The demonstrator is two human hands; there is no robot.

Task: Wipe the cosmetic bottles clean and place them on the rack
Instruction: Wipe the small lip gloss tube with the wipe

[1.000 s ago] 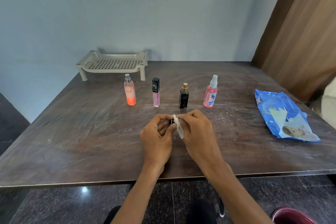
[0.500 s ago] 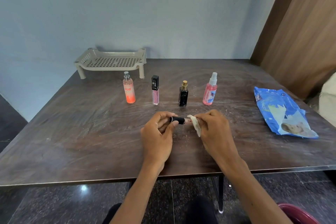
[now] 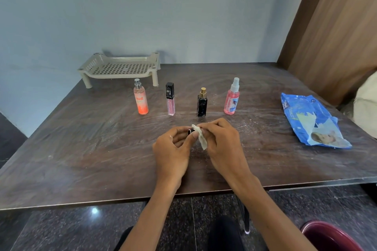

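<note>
The left hand [image 3: 173, 149] pinches a small dark bottle [image 3: 190, 131] over the middle of the table [image 3: 81, 149]; the right hand [image 3: 222, 146] clasps a white wipe [image 3: 201, 138] against it. The rack [image 3: 120, 67] stands at eleven o'clock from them.

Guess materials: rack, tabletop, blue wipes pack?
Rack: looks like moulded beige plastic, matte; perforated grid shelf, one-piece legs. Tabletop: likely wood-grain laminate, semi-gloss; streaky brown pattern with smeared sheen, thin edge. Blue wipes pack: thin plastic film, glossy; crinkled, with glare on the folds.
</note>
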